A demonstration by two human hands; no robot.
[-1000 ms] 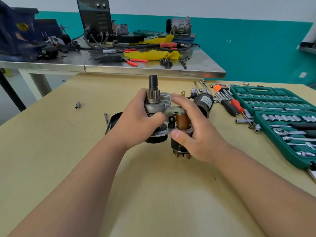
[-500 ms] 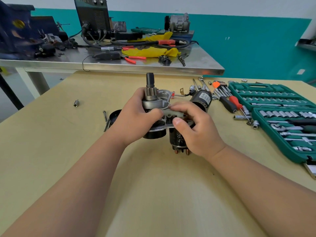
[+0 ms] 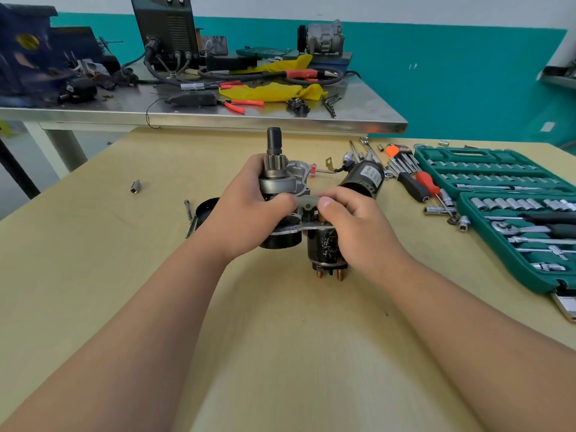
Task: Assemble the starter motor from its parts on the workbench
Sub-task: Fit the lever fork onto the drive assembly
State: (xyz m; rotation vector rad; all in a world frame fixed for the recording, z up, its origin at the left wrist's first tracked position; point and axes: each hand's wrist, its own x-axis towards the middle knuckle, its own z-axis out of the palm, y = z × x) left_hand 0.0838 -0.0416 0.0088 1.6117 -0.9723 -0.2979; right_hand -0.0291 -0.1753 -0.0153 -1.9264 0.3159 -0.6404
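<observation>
A part-built starter stands upright at the middle of the wooden bench: the pinion drive and shaft (image 3: 274, 163) point up from a grey mounting plate, with the black solenoid (image 3: 324, 247) hanging below at the right, copper terminals down. My left hand (image 3: 246, 213) grips the drive body just below the pinion. My right hand (image 3: 355, 226) holds the solenoid's top, its thumb on the grey shift lever (image 3: 308, 201). Behind the assembly lie the aluminium nose housing (image 3: 297, 173) and the black motor body (image 3: 361, 180). A black end cap (image 3: 205, 208) and long bolts (image 3: 188, 213) lie to the left.
An open green socket set (image 3: 511, 213) fills the right of the bench, with hex keys and a red screwdriver (image 3: 414, 176) beside it. One loose socket (image 3: 135, 186) lies at the left. A steel table (image 3: 199, 115) with tools, cables and yellow cloth stands behind.
My right hand has slid down over the solenoid, hiding its copper-coloured upper part, and its thumb has come onto the shift lever. My left hand keeps its grip on the drive.
</observation>
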